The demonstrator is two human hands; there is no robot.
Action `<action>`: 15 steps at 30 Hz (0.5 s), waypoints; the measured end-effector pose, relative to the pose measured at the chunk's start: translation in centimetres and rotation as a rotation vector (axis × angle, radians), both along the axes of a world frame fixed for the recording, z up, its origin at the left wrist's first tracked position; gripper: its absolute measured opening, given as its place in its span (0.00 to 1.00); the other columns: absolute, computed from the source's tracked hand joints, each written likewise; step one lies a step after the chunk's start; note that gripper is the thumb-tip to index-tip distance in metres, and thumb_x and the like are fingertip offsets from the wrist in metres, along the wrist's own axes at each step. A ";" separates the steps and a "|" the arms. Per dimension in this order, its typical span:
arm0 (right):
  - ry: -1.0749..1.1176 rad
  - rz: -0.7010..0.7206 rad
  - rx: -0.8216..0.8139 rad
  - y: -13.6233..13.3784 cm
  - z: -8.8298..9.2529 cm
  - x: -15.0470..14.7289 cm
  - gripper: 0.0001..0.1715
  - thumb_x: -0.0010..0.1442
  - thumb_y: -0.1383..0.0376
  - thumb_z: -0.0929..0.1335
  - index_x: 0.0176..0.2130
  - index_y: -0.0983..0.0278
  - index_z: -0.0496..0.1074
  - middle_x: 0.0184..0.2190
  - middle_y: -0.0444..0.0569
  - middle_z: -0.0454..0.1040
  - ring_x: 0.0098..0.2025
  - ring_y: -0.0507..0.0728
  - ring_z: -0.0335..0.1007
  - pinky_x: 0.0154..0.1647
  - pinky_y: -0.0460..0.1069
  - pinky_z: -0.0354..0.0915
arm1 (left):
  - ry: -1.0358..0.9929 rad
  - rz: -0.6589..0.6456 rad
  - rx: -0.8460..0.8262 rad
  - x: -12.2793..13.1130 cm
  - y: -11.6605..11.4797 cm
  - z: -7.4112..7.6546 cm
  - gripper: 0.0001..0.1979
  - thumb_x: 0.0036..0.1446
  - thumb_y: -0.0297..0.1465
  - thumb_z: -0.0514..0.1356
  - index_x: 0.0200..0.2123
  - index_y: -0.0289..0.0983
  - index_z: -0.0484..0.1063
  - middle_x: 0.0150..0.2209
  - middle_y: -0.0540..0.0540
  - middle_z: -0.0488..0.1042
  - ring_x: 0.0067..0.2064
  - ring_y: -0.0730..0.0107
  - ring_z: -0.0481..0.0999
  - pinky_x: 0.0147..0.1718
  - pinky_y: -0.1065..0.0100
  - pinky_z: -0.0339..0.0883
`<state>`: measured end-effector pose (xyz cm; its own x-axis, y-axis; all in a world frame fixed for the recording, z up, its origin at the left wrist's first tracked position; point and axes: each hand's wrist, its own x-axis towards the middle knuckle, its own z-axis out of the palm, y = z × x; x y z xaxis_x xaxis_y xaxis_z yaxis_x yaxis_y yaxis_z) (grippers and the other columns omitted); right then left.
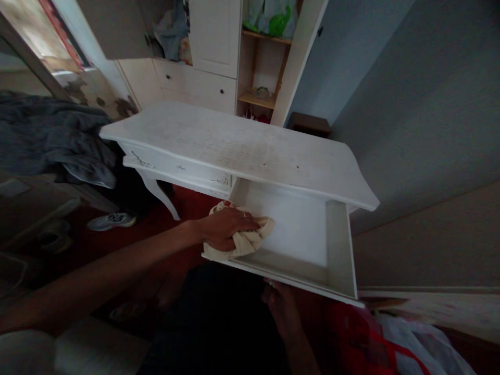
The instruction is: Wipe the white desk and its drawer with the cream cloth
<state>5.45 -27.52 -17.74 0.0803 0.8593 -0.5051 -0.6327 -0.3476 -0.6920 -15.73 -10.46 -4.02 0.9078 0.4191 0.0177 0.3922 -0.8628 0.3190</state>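
Wardrobe [216, 36]: white, behind the table; one door stands open on wooden shelves.
Table [234, 140]: white, curved legs, top scuffed and spotted, set against a grey wall.
Blanket [50, 135]: grey, heaped at the left.
Drawer [339, 250]: the table's right-hand one, pulled well out, white inside.
Cream cloth [250, 242]: bunched over the drawer's front left corner, partly inside it.
Left hand [226, 226]: on top of the cloth, fingers curled and closed around it; a ring shows.
Right hand [279, 307]: in shadow under the drawer's front edge, fingertips at that edge; finger spread cannot be told.
Sneaker [111, 221]: pale, on the red floor beneath the table.
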 end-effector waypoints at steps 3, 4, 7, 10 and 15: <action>0.016 -0.009 0.000 0.0 -0.1 0.0 0.15 0.43 0.58 0.78 0.29 0.63 0.77 0.26 0.43 0.75 0.20 0.47 0.56 0.22 0.46 0.56 | -0.015 -0.013 -0.040 0.7 -1.6 -0.6 0.27 0.52 0.31 0.60 0.57 0.40 0.69 0.52 0.39 0.75 0.51 0.53 0.74 0.51 0.58 0.65; 0.019 -0.007 0.007 0.0 -0.2 0.0 0.15 0.44 0.57 0.78 0.29 0.63 0.76 0.25 0.43 0.75 0.20 0.47 0.55 0.22 0.46 0.56 | -0.015 -0.009 -0.047 1.0 -2.0 -0.8 0.28 0.51 0.32 0.60 0.58 0.41 0.69 0.52 0.40 0.75 0.51 0.53 0.74 0.51 0.58 0.66; 0.014 -0.003 0.023 0.0 -0.5 0.0 0.14 0.45 0.57 0.77 0.30 0.63 0.77 0.25 0.42 0.74 0.19 0.47 0.55 0.23 0.47 0.58 | 0.008 -0.005 -0.051 2.6 -3.1 -1.0 0.30 0.51 0.33 0.62 0.60 0.43 0.67 0.54 0.41 0.74 0.51 0.53 0.74 0.49 0.58 0.66; 0.038 -0.028 0.022 0.0 -0.7 -0.2 0.14 0.44 0.59 0.77 0.30 0.63 0.76 0.23 0.40 0.72 0.19 0.47 0.54 0.23 0.47 0.57 | 0.034 -0.046 -0.032 4.5 -3.9 -0.9 0.32 0.51 0.33 0.62 0.61 0.42 0.65 0.57 0.40 0.72 0.53 0.52 0.73 0.50 0.57 0.67; 0.123 -0.120 0.033 0.0 -1.6 -0.5 0.15 0.44 0.60 0.78 0.33 0.61 0.76 0.22 0.37 0.72 0.20 0.48 0.60 0.21 0.45 0.59 | -0.008 -0.141 0.023 8.4 -5.2 -0.9 0.34 0.51 0.37 0.63 0.62 0.41 0.62 0.57 0.38 0.70 0.54 0.50 0.71 0.50 0.53 0.66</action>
